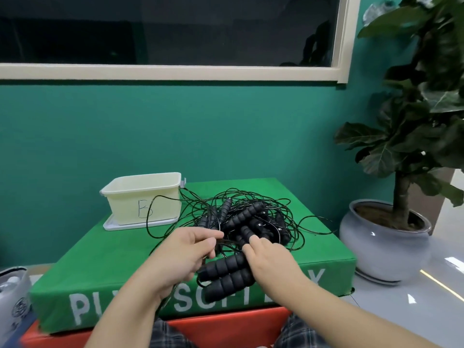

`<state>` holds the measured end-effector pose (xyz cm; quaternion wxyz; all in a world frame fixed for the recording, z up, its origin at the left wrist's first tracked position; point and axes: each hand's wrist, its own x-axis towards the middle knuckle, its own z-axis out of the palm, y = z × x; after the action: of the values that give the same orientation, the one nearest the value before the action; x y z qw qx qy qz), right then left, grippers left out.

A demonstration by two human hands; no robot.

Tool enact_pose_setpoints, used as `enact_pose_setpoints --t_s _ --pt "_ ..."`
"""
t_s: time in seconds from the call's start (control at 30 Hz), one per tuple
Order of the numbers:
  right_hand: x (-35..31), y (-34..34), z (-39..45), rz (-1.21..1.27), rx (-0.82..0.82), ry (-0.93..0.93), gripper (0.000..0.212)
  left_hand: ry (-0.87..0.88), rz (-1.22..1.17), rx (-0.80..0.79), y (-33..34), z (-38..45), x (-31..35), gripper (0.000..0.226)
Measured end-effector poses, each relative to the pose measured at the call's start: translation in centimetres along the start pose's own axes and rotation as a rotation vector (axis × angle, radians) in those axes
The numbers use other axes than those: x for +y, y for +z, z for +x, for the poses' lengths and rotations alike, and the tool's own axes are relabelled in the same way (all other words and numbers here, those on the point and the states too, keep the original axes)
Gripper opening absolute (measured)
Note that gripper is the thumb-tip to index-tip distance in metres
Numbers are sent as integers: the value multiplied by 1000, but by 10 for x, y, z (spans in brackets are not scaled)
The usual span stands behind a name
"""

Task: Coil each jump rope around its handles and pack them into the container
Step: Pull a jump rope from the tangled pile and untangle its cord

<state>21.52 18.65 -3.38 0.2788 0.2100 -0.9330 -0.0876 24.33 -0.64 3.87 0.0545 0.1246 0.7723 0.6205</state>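
A tangle of black jump ropes with ribbed foam handles lies on the green soft block. Two black handles sit side by side at the block's near edge, between my hands. My left hand pinches thin black cord in its curled fingers. My right hand grips the right ends of the two handles, its fingers curled over them. A cream container marked "B" stands open on its white lid at the block's back left. A cord loop arches in front of it.
The green block rests on a red block. A grey pot with a large leafy plant stands on the floor to the right. A grey object sits at the left edge. A green wall and a window lie behind.
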Motion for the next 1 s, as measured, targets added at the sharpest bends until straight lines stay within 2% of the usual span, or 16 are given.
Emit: enact_pose_setpoints --t_s 0.1,0.17,0.33,0.53,0.73,0.83,0.93,1.0 --pt "-19 9 8 62 8 104 70 130 46 86 10 1 -1 25" --pt "-29 7 14 129 -10 189 78 187 73 141 11 3 -4 24" --pt "-31 -5 37 320 -96 427 41 294 212 130 13 1 -12 23" --pt "-29 -25 66 576 -155 593 43 273 296 136 7 1 -27 22" --pt "-41 -27 59 872 -185 673 37 184 214 -12 -4 -11 -47 11" --pt "-50 -25 54 985 -227 707 39 140 204 -77 -7 -18 -63 23" --pt "-58 -26 49 1170 -290 706 42 118 261 -23 -13 -18 -78 29" --pt "-62 -29 45 1313 -297 698 33 136 328 56 -14 -15 -86 30"
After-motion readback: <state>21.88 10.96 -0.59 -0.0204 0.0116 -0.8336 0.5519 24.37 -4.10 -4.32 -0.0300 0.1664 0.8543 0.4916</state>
